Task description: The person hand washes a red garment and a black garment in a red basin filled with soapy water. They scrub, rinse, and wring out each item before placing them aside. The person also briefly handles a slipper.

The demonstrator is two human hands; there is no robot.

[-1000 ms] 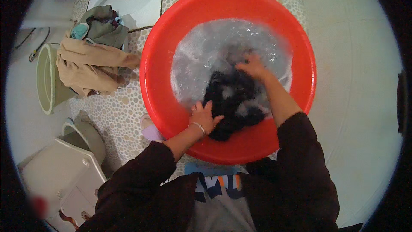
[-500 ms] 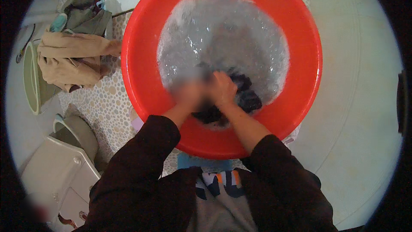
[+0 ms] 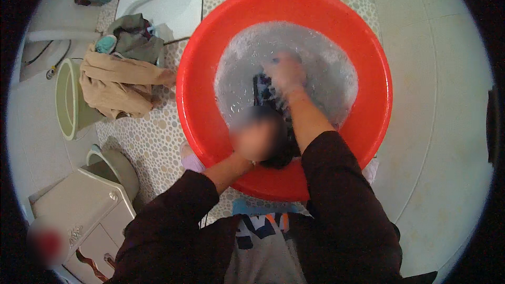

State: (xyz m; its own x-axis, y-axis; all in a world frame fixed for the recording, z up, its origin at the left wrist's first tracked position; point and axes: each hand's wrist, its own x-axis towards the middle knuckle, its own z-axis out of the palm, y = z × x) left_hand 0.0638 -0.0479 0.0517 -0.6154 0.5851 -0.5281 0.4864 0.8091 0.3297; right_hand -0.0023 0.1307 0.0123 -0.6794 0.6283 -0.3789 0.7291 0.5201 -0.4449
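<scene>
A dark, wet piece of cloth (image 3: 286, 155) lies in soapy grey water inside a large red basin (image 3: 202, 142). It stretches from the near wall of the basin toward the middle of the water. At its far end my right hand (image 3: 289, 76) is closed over the cloth, with the fingers bent toward the left and slightly smeared. Nearer to me, my left hand (image 3: 256, 139) rests against the bunched left side of the same cloth. Its fingers are blurred, so their grip is hidden. Both dark sleeves are pushed up the forearms.
To the left, a tan garment (image 3: 115, 81) and a grey-green garment (image 3: 139, 39) lie in a pile. A pale green bucket (image 3: 67, 100) stands beside them. Nearer are a grey bucket (image 3: 126, 171) and a white cabinet (image 3: 87, 194). A squat toilet (image 3: 184, 18) is at far left.
My hands, close together before, are now apart: the right has moved farther away, the left nearer to me. The cloth is drawn out between them. The view has shifted, too.
</scene>
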